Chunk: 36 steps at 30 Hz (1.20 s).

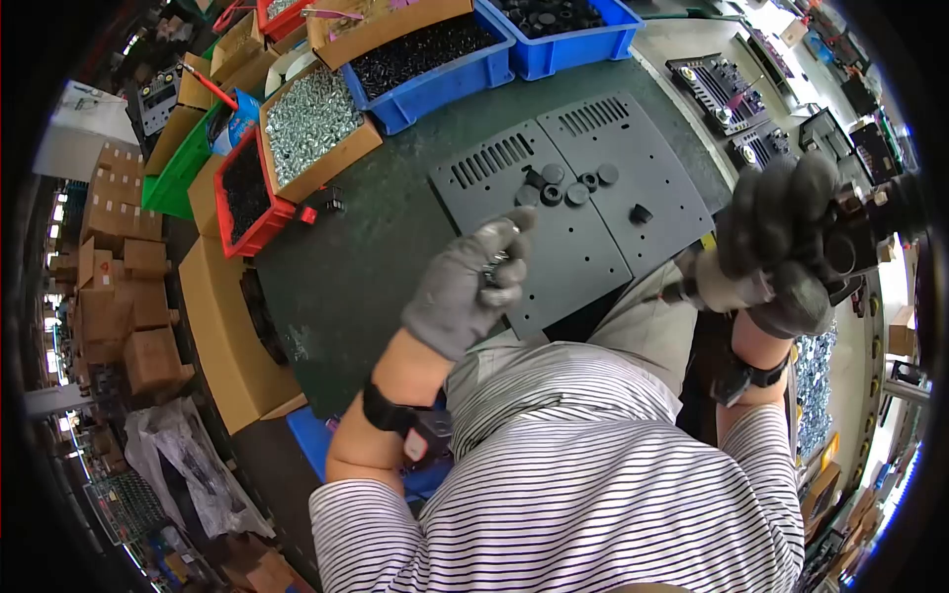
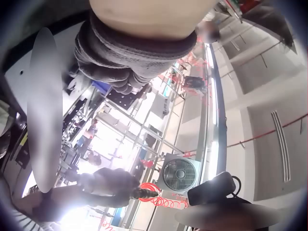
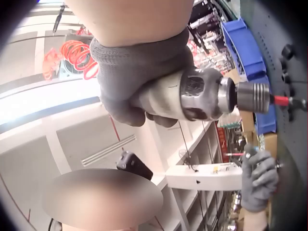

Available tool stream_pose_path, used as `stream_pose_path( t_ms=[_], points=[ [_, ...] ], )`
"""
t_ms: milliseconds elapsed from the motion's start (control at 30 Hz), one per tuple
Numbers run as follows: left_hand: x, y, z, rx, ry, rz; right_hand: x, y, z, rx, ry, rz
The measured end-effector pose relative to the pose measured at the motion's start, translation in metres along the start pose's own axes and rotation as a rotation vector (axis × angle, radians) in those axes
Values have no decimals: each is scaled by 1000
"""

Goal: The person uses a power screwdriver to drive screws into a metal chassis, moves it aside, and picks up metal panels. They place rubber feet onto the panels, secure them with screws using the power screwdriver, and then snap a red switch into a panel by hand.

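In the head view my gloved left hand (image 1: 463, 296) is above the near left part of a dark grey metal panel (image 1: 534, 272). Its fingers curl round several small shiny screws (image 1: 491, 269), which glint between them. My gloved right hand (image 3: 139, 79) grips the body of a power screwdriver (image 3: 166, 96). The driver's bit (image 3: 281, 100) points toward the panels in the right wrist view. A second panel (image 1: 652, 168) lies alongside the first, both with slots and small holes. Black round rubber feet (image 1: 577, 195) are clustered where they meet, and a single foot (image 1: 641, 213) lies apart.
Along the back of the dark green table (image 1: 366, 237) stand a box of silver screws (image 1: 371, 138), a red bin (image 1: 282, 212) and blue bins (image 1: 400, 117) of black parts. Cardboard boxes (image 1: 133, 257) are stacked at left. A bench with metal assemblies (image 1: 717, 89) runs along the right.
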<state>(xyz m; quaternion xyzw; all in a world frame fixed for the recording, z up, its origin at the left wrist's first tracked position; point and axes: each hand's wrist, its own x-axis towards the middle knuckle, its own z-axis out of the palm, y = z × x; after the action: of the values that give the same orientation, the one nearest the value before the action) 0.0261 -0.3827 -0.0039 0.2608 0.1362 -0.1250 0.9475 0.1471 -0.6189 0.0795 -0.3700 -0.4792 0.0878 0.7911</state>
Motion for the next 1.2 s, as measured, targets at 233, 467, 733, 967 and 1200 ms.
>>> stream_pose_path(
  t_ms=[233,467,733,967,1200],
  points=[
    [6,-36,1,-331,-79,-136,20,21,42,24,337,-15],
    [5,-34,4,-285,-156,-137,24,35,36,98,85,-101],
    [4,-38,-2,-274,-261,-251,20,33,28,206,203,-42],
    [21,8,-16,323,-47,-69,22,33,9,222,493,-3],
    [51,19,-9,1880,403,445,25,44,1,354,386,15]
  ],
)
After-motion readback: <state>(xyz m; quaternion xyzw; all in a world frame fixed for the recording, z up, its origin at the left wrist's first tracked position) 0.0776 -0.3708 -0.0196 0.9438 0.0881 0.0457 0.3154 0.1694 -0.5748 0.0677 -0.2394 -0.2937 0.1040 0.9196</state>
